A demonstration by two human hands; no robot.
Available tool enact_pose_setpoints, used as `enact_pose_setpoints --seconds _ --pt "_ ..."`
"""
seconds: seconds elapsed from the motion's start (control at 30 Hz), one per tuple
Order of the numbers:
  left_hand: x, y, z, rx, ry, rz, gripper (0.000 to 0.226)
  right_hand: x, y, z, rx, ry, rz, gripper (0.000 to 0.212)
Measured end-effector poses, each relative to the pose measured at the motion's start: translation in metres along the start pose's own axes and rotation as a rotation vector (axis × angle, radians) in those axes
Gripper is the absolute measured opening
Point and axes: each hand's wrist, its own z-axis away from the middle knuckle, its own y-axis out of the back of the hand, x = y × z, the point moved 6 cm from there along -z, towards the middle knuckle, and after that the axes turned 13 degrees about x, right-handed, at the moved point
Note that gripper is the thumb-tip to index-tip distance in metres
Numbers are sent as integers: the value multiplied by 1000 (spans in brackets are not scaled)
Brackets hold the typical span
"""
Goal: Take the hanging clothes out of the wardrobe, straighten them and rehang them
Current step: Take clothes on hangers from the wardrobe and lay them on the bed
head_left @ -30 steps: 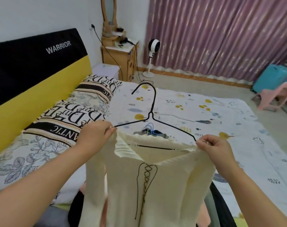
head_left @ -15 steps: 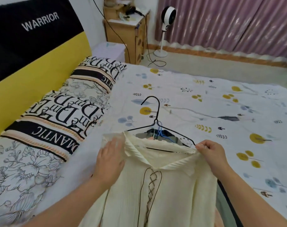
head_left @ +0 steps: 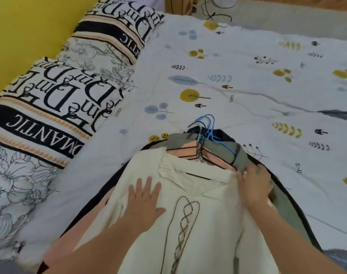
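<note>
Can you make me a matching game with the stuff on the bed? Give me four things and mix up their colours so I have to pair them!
Things:
1. top under both hands
2. wire hanger poking out at the top of the pile
3. headboard
4. lacing cord down the top's front

Colours:
A. blue
B. dark brown
C. cream
D. yellow

Pairs: 1-C, 2-A, 3-D, 4-B

Cream lace-up top (head_left: pixel 198 194) on a black wire hanger (head_left: pixel 198 176), lying flat on top of a stack of hung clothes (head_left: pixel 224 153) (pink, grey-green, dark) on the bed (head_left: pixel 247 86); hanger hooks (head_left: pixel 203 127) bunched, black and blue.
</note>
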Motion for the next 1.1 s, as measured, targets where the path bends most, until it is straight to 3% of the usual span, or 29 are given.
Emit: enact_pose_setpoints --seconds 0.13,0.23,0.4,0.67,0.87,1.1 --pt "2 -19 -10 -18 -9 -6 86 -18 -36 50 -180 174 219 65" --pt "3 -20 -15 -58 7 20 78 -11 -61 61 -320 216 262 67" --pt "3 -9 -13 -127 11 40 75 -11 -59 50 -416 210 256 68" --pt "9 55 33 -125 44 419 48 -36 21 84 -410 232 181 60" --pt "-23 93 116 8 20 385 46 -60 75 163 -635 422 200 47" --pt "-64 110 250 -12 10 453 44 -76 150 274 -624 545 247 45"
